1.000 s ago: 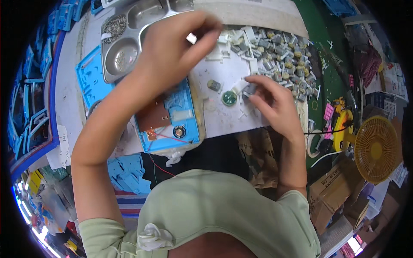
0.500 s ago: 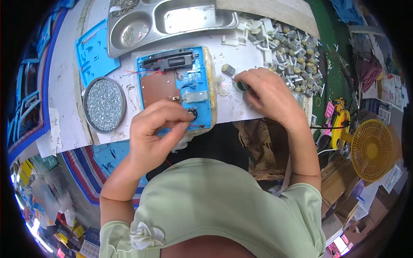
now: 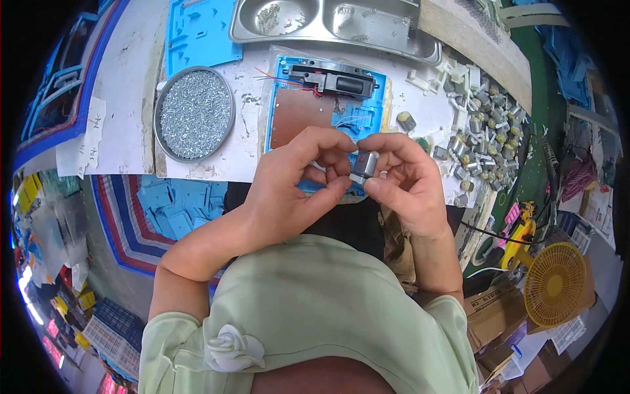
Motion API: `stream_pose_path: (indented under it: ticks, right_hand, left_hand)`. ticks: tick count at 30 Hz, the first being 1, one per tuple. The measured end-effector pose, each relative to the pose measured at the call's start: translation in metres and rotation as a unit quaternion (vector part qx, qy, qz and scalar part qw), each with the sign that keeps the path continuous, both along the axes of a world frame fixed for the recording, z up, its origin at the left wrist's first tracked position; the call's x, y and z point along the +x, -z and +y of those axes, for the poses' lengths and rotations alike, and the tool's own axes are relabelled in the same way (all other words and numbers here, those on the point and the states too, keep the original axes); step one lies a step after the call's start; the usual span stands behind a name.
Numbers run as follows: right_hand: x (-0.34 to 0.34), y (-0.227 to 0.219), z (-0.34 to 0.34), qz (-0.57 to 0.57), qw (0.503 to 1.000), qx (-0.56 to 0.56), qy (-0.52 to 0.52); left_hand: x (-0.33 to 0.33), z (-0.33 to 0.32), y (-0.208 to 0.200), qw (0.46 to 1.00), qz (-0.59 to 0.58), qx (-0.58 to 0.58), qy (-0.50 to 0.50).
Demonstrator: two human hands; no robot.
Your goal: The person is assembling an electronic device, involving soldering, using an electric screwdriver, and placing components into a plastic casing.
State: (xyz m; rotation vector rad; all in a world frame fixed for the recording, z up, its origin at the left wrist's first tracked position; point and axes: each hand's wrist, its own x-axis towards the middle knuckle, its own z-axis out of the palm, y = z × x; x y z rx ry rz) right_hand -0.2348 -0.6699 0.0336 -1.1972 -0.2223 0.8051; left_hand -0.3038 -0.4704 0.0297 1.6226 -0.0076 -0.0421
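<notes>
Both my hands meet over the near edge of a blue plastic housing. Between the fingertips is a small silver motor with a pale end. My right hand pinches it between thumb and fingers. My left hand is curled, its thumb and fingertips at the motor's left side. In the housing are a brown board, a black mechanism and thin wires. My hands cover its lower part. A loose motor lies just right of the housing.
Many small motors are heaped at the right. A round dish of screws stands left, below a blue plastic panel. A metal compartment tray with springs is at the back. A yellow fan sits at the far right.
My right hand has moved left from beside the motor pile to the housing, bringing a motor. My left hand has shifted right to meet it. The view has shifted.
</notes>
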Motion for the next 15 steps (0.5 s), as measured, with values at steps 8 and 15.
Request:
stream_pose_path:
  ticks: [8,15]
  right_hand:
    - [-0.004,0.001,-0.003,-0.101,0.992,-0.069,0.011]
    - [0.008,-0.012,0.006,-0.292,0.943,-0.149,0.049]
  left_hand:
    - [-0.004,-0.004,0.007,0.998,-0.018,-0.055,-0.019]
    - [0.003,0.005,0.011,0.962,-0.22,0.158,-0.026]
